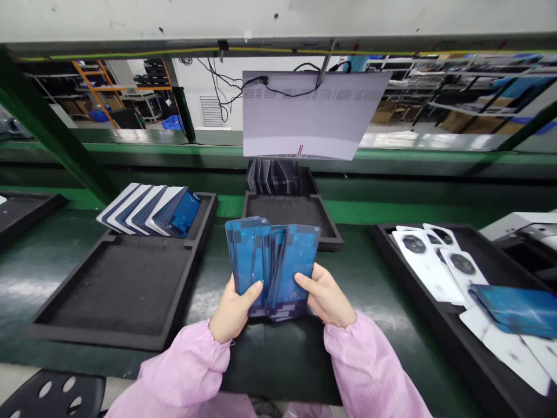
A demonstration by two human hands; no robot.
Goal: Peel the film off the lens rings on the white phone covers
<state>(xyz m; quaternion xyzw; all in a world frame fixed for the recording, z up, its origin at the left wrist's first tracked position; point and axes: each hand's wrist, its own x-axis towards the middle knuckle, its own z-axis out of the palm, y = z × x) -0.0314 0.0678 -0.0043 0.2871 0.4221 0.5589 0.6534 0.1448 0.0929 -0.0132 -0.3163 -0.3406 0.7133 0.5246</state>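
Observation:
A fanned bunch of flat phone back panels with blue film faces (pixel 298 255) is held upright in front of me, split into two overlapping groups. My left hand (pixel 232 307) grips the left group, its thumb pressed on the front face. Around the right edge of the other group, my right hand (pixel 327 295) is closed, also thumb in front. The fingers behind the panels are mostly hidden. Below them is the dark green work surface (pixel 282 360).
To the left, a black foam tray (pixel 126 290) holds a leaning row of white and blue panels (pixel 152 209). Another tray (pixel 289 210) behind my hands carries dark thin pieces (pixel 274 177). White phone back covers (pixel 418 249) lie in the right tray (pixel 435 325). A monitor (pixel 304 125) hangs ahead.

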